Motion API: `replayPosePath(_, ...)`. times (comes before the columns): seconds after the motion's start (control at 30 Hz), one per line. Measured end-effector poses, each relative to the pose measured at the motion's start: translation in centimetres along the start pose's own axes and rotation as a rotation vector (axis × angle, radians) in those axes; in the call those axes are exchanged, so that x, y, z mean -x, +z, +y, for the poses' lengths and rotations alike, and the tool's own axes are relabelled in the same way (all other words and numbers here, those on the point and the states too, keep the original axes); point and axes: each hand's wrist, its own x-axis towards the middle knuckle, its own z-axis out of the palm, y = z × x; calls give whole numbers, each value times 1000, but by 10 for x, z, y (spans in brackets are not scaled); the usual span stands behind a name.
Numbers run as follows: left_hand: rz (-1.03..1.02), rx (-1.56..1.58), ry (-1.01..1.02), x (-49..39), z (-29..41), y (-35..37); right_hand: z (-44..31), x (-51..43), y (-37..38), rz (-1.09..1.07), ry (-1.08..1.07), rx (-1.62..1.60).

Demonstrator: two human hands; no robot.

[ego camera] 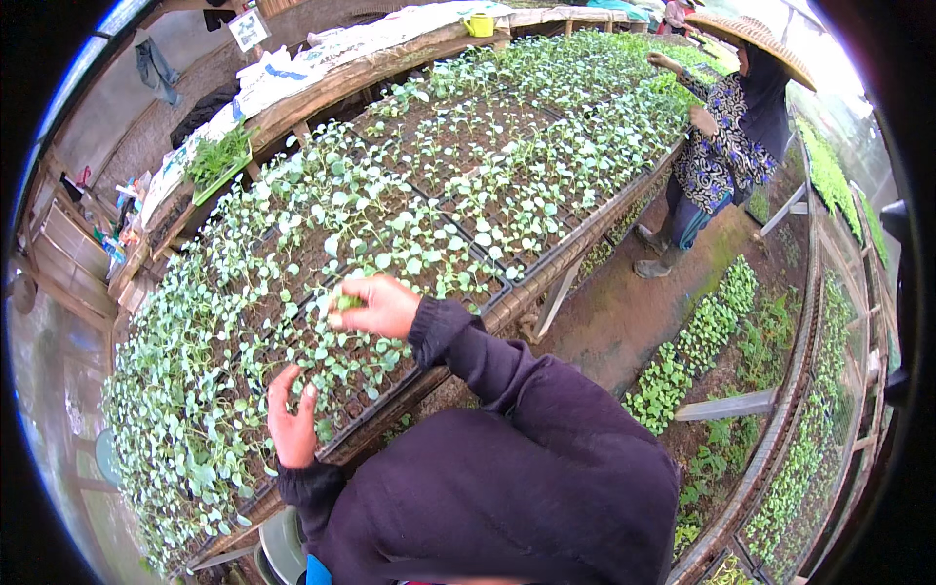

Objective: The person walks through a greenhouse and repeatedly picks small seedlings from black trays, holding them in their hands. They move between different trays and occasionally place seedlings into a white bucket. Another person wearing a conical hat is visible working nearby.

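Note:
Over the near part of a long bench of seedling trays, my right hand has its thumb and fingers curled around a small bit of yellow-green leaf. Whether that leaf is still attached to a plant cannot be seen. My left hand hovers lower, above the bench's front side, thumb and fingers apart and nothing between them. Young broad-leaved seedlings grow in black plastic cell trays beneath and around both hands. Dark soil shows between their stems.
A person in a wide woven hat stands farther along the bench's wooden edge. Behind the bench are a yellow watering can and a green tray of seedlings. More seedlings grow low on the right, near a wooden brace.

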Motion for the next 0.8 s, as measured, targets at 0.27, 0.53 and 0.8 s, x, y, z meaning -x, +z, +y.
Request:
replayPosePath(0.27, -246, 103, -63, 37, 6, 1, 6, 25, 2, -233, 236, -75)
replayPosePath(0.53, -85, -134, -304, 64, 17, -6, -8, 49, 23, 152, 174, 381)
replayPosePath(0.8, 5, 463, -207, 115, 1, -34, -5, 69, -3, 212, 3, -140)
